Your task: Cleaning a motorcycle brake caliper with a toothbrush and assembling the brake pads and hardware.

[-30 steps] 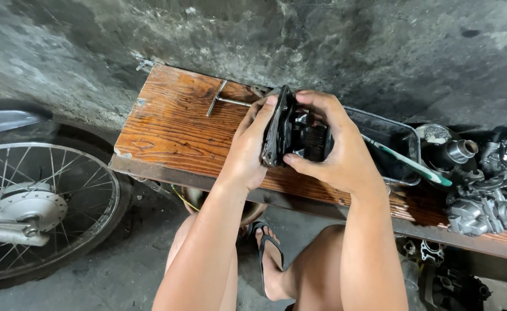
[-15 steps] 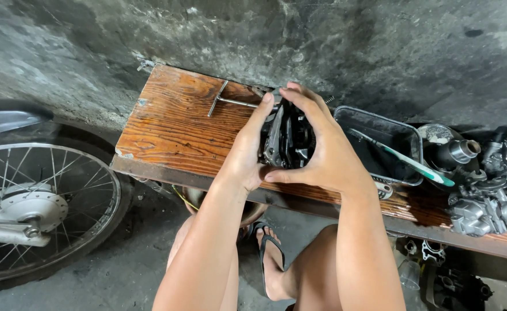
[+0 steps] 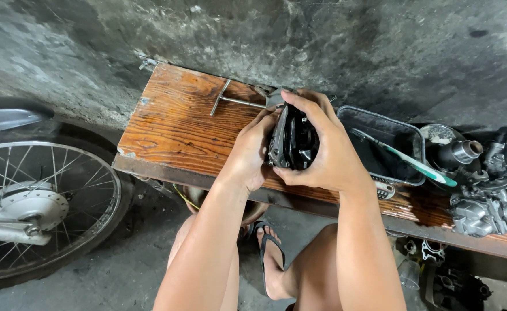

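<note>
Both of my hands hold a dark, greasy metal engine part (image 3: pixel 292 141) above a low wooden bench (image 3: pixel 172 126). My left hand (image 3: pixel 252 150) grips its left side with the thumb up along the edge. My right hand (image 3: pixel 328 151) wraps over the top and right side, fingers curled across the part. Much of the part is hidden by my fingers.
A T-handle wrench (image 3: pixel 230 101) lies on the bench behind my hands. A black tray (image 3: pixel 406 135) with a green-handled brush (image 3: pixel 412 160) sits to the right, then metal engine parts (image 3: pixel 489 190). A spoked motorcycle wheel (image 3: pixel 40 207) stands at left. My sandalled foot (image 3: pixel 270 253) is below.
My right hand has shifted from the part's right side to over its top, covering more of it. The part has turned slightly in my hands.
</note>
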